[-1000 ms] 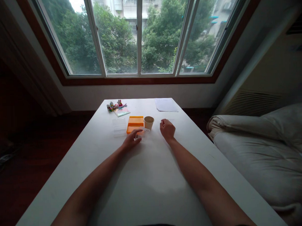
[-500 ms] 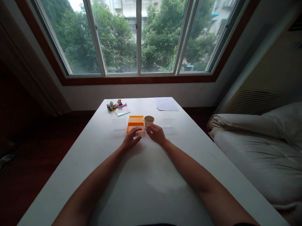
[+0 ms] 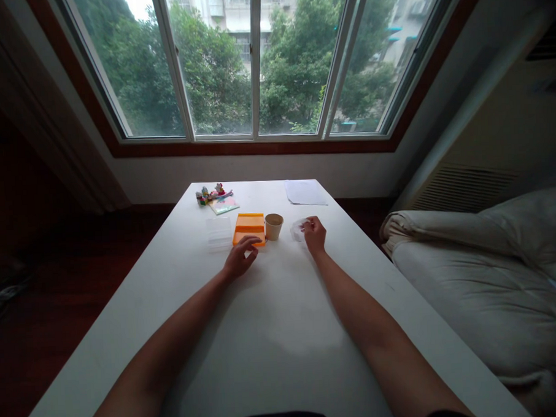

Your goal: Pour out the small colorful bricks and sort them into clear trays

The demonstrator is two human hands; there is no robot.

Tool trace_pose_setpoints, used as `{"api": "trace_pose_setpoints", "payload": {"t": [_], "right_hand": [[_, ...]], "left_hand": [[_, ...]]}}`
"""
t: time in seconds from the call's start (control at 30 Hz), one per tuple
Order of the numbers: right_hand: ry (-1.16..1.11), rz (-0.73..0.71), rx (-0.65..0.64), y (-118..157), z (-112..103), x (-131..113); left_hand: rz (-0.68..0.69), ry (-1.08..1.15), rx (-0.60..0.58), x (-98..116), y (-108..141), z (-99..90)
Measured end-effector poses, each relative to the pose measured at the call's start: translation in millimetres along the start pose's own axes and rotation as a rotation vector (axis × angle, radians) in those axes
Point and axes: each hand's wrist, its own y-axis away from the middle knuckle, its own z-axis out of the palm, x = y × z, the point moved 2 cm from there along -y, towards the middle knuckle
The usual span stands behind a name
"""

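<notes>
In the head view, the right hand [image 3: 315,234] grips a crumpled-looking clear plastic piece [image 3: 297,231], not yet set down, beside the upright brown paper cup [image 3: 274,228]. The left hand [image 3: 238,258], fingers curved, is at the open orange plastic case [image 3: 249,221]; its grip cannot be told.

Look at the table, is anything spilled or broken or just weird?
Nothing stands out. The paper cup is upright beside the orange box, and I see no spill or break on the white table.
</notes>
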Motion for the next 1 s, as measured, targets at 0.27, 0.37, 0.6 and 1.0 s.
{"api": "trace_pose_setpoints", "payload": {"t": [0.27, 0.37, 0.6, 1.0], "right_hand": [[0.194, -0.117, -0.024, 0, 12, 13], [0.25, -0.126, -0.091, 0, 17, 16], [0.336, -0.183, -0.097, -1, 20, 21], [0.472, -0.241, -0.109, 2, 23, 17]], "left_hand": [[-0.035, -0.054, -0.137, -5, 1, 2.3], [-0.044, -0.062, -0.17, -6, 1, 2.3], [-0.069, -0.062, -0.201, -7, 2, 1.2], [-0.109, -0.047, -0.211, -16, 3, 2.0]]}}
